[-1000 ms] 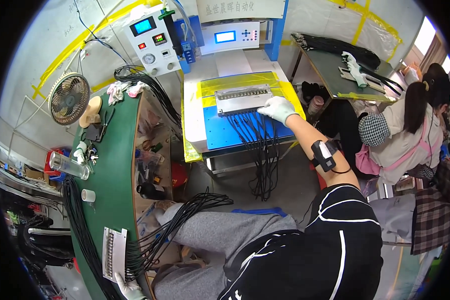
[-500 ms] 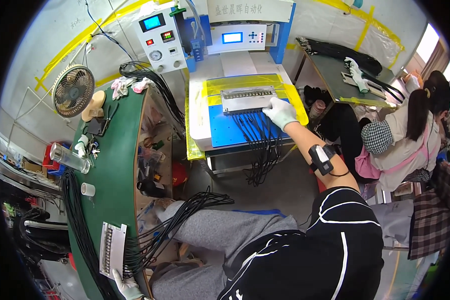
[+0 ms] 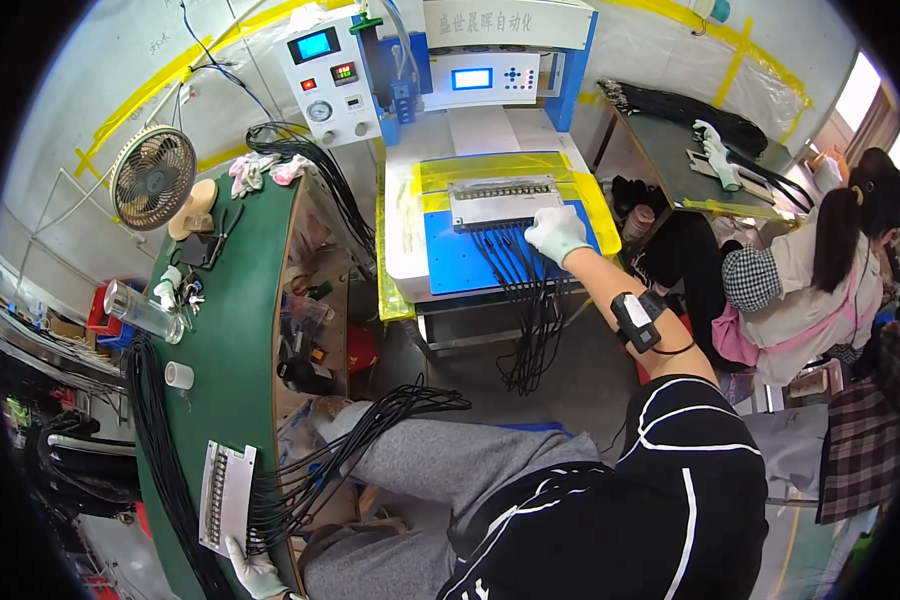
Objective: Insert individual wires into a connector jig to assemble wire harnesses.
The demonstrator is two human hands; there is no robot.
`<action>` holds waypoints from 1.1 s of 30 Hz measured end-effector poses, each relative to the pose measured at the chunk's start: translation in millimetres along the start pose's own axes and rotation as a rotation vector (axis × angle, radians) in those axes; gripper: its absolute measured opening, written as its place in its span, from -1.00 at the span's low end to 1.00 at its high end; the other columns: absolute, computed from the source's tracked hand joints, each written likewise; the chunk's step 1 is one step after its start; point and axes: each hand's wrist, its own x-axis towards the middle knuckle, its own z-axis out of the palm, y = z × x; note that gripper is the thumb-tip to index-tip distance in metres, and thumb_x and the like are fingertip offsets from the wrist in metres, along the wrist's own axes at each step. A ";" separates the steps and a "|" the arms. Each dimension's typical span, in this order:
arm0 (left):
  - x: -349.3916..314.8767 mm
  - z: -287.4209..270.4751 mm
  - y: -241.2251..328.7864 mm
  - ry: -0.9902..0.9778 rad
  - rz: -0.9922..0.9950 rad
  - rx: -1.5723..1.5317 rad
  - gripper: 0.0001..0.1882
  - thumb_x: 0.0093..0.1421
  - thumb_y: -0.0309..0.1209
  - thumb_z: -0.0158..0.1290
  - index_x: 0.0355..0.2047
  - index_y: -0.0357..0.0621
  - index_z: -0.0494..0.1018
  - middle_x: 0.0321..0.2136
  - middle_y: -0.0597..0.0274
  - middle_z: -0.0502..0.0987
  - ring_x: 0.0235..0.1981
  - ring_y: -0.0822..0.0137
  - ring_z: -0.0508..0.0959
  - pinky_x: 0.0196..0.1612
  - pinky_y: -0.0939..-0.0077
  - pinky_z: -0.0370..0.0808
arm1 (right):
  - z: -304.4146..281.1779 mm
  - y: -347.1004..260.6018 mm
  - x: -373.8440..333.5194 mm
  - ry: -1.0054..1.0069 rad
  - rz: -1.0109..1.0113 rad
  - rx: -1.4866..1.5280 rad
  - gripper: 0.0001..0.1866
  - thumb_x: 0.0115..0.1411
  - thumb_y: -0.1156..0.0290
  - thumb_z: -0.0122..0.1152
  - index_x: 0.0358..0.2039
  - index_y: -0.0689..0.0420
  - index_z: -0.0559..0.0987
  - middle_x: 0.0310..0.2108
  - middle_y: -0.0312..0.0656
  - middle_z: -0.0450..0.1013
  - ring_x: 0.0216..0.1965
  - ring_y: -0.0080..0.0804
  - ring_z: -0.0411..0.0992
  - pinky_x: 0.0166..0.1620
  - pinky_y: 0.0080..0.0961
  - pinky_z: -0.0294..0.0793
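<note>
On the machine's blue plate (image 3: 450, 262) lies a metal cable fixture (image 3: 502, 206) with a row of small slots. Black cables (image 3: 530, 320) hang from its near edge over the front. My right hand (image 3: 560, 234), in a white glove, is closed at the fixture's right end, beside the cables; what its fingers pinch is hidden. At lower left, a second slotted metal fixture (image 3: 228, 495) rests on the green table (image 3: 232, 330). My gloved left hand (image 3: 255, 572) grips its near end. Black cables (image 3: 370, 430) run from that fixture across my leg.
A fan (image 3: 154, 178), a clear cylinder (image 3: 142, 312) and a white roll (image 3: 178, 375) stand or lie on the green table. A long cable bundle (image 3: 160, 450) runs along its left side. The machine's control box (image 3: 332, 85) stands behind. A co-worker (image 3: 820, 260) sits at right.
My right hand's fingers have curled in more at the fixture's right end. The whole view has shifted slightly. My left hand stays on the second fixture.
</note>
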 end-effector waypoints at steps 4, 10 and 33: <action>0.8 3.4 -1.6 0.033 0.012 -0.042 -0.49 0.44 -0.27 -0.03 0.25 -0.40 0.27 0.16 -0.14 0.45 0.13 0.05 0.52 0.23 0.09 0.51 | 11.3 7.4 -0.1 0.095 -0.033 0.147 -0.69 0.06 0.12 0.21 -0.31 0.01 0.73 -0.27 -0.02 0.62 -0.17 0.00 0.58 -0.05 -0.20 0.56; 0.5 5.5 -2.8 -0.014 0.009 -0.047 -0.48 0.44 -0.28 -0.03 0.26 -0.42 0.26 0.17 -0.16 0.44 0.13 0.04 0.52 0.24 0.08 0.50 | -29.2 89.2 9.4 0.244 -0.129 0.271 -0.67 0.10 0.22 0.22 -0.15 0.06 0.65 -0.13 -0.02 0.57 -0.07 0.00 0.53 0.01 -0.19 0.52; -15.1 13.9 -10.6 0.210 -0.031 0.097 -0.40 0.34 -0.30 0.13 0.28 -0.34 0.25 0.05 -0.03 0.52 -0.19 0.17 0.63 -0.17 0.32 0.64 | -44.1 62.5 -15.7 0.331 -0.398 0.552 -0.56 0.12 0.20 0.36 0.00 0.08 0.64 0.00 -0.12 0.58 0.02 -0.20 0.54 0.12 -0.38 0.48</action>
